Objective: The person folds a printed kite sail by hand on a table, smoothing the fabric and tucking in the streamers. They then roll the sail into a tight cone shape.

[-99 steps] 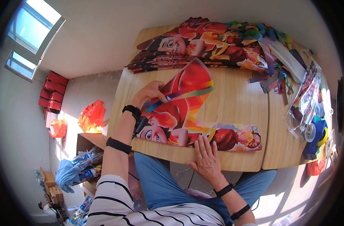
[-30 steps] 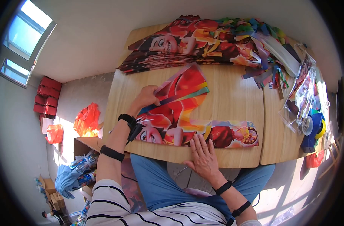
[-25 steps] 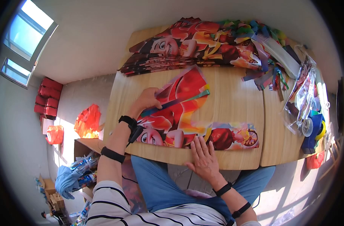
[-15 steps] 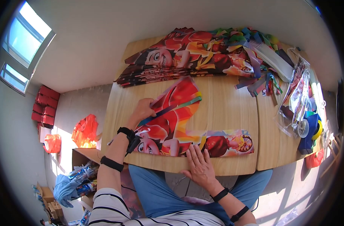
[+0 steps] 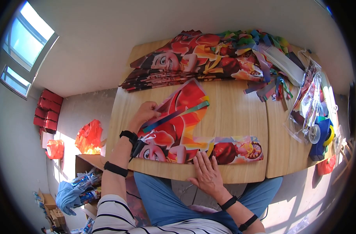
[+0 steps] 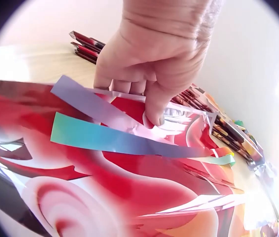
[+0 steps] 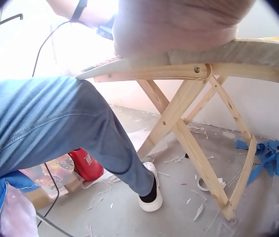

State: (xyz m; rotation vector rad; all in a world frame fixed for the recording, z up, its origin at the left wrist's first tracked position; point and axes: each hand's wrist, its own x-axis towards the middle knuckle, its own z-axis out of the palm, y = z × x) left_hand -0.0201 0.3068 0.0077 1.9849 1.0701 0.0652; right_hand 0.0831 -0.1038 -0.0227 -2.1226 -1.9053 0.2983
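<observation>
A printed sheet [image 5: 191, 121] with a red cartoon figure lies on the table in front of the person, folded in half into an angled shape. At its upper left edge the left hand [image 5: 146, 112] pinches the border; in the left wrist view the thumb [image 6: 154, 116] is on the printed face and the other fingers are behind the edge. A rainbow ribbon [image 5: 174, 116] crosses the print, its two tails [image 6: 95, 134] lying loose beside that thumb. The right hand [image 5: 208, 173] rests flat with straight fingers on the sheet's near edge. Its fingers are hidden in the right wrist view.
A stack of similar printed sheets [image 5: 178, 75] with ribbons [image 5: 260, 41] lies along the table's far side. At the right are clear plastic bags [image 5: 308, 103] and a blue tape dispenser [image 5: 320, 140]. The table's wooden legs [image 7: 188, 143] stand beside the person's knee.
The left hand has drawn back to the sheet's left edge, and more of the ribbon's lower end shows. The right hand stays pressed in the same place. The head view has shifted slightly.
</observation>
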